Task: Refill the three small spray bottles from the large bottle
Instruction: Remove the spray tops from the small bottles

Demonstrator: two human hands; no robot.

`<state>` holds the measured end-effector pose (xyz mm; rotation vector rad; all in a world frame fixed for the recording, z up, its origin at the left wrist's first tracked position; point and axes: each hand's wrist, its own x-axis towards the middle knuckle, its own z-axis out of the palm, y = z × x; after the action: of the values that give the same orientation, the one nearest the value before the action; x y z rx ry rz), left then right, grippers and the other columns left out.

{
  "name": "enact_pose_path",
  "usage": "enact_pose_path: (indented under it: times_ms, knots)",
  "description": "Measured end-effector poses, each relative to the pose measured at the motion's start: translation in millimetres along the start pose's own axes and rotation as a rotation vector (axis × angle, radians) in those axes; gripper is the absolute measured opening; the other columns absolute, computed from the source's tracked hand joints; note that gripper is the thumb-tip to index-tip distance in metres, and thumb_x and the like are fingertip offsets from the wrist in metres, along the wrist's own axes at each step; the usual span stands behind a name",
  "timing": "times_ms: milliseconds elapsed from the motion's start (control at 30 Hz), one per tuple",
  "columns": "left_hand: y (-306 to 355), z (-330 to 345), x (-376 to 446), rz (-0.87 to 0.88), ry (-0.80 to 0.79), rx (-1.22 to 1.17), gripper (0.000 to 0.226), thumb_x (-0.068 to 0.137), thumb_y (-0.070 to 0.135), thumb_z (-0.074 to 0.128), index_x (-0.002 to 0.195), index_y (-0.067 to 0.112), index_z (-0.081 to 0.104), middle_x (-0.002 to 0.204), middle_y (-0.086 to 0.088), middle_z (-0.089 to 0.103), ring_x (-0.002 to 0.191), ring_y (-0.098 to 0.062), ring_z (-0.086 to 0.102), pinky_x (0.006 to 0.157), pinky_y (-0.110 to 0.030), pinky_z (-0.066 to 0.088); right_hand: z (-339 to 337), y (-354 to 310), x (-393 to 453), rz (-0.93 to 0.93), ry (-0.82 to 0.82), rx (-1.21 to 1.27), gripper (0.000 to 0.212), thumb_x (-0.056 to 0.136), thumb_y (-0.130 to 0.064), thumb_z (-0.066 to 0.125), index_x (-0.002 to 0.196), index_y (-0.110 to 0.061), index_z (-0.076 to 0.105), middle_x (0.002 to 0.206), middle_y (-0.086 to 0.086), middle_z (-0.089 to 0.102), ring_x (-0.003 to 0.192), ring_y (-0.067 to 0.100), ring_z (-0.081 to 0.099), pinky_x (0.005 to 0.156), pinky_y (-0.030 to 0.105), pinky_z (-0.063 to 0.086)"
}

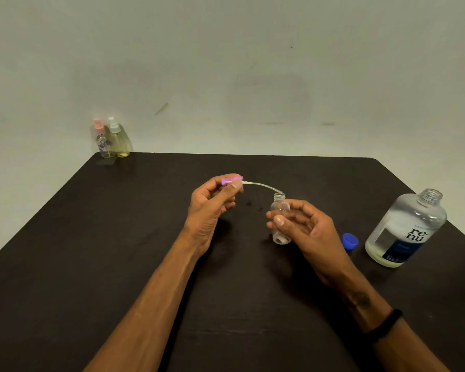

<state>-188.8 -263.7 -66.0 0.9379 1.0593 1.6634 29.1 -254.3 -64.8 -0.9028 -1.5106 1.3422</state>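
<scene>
**Third bottle opened, pump lifted clear**

Left hand (212, 200) pinches the purple pump (232, 181), its tube (263, 186) arcing toward 3 o'clock, tip at the bottle's mouth. Right hand (301, 224) curls round the small bottle (280, 210) at table (145, 237) centre, upright, likely steadied for pouring. Large bottle (406, 226) stands uncapped at 3 o'clock, blue cap (349, 241) beside it. Two capped sprays (113, 139) parked at 10 o'clock, probably out of the way.

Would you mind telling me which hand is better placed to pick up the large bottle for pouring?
Probably the right hand: the large bottle stands uncapped just beyond it, though it holds the small bottle. The left hand holds the purple sprayer.
</scene>
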Motion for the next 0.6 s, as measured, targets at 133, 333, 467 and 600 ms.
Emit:
enact_pose_path:
  times_ms: [133,333,467,600]
  knots:
    - [-1.2,-11.1,3.5,0.094,0.069,0.227,0.02,0.091,0.025,0.081,0.109,0.017,0.079,0.1,-0.003,0.081,0.089,-0.005,0.071,0.078,-0.025,0.052,-2.2,1.1,1.3,-0.02,0.039,-0.047,0.046,0.084,-0.022,0.077,0.127,-0.011,0.064,0.116,0.006,0.079,0.112,0.022,0.075,0.102,0.04,0.058]
    - [-21.9,-6.7,0.8,0.186,0.376,0.795,0.023,0.085,0.048,0.083,0.095,0.029,0.073,0.087,0.015,0.075,0.082,-0.006,0.071,0.074,-0.031,0.059,-3.5,6.6,2.3,-0.057,0.095,-0.169,0.038,0.092,-0.007,0.076,0.126,-0.015,0.059,0.121,0.003,0.076,0.116,0.012,0.073,0.099,0.031,0.059]
    - [-24.5,0.7,-4.7,0.207,0.352,1.1,0.021,0.089,0.048,0.077,0.098,0.032,0.067,0.093,0.016,0.069,0.097,-0.012,0.06,0.07,-0.031,0.044,-2.0,6.7,3.1,-0.041,0.124,-0.193,0.039,0.091,-0.009,0.077,0.125,-0.015,0.057,0.121,0.001,0.076,0.113,0.007,0.073,0.099,0.028,0.059]
    - [-24.6,1.9,-3.9,0.191,0.384,1.178,0.023,0.089,0.049,0.077,0.098,0.03,0.066,0.094,0.013,0.07,0.101,-0.014,0.056,0.068,-0.031,0.039,-0.5,6.7,3.4,-0.011,0.149,-0.202,0.041,0.089,-0.013,0.08,0.122,-0.019,0.057,0.119,0.0,0.077,0.108,0.008,0.075,0.096,0.032,0.061]
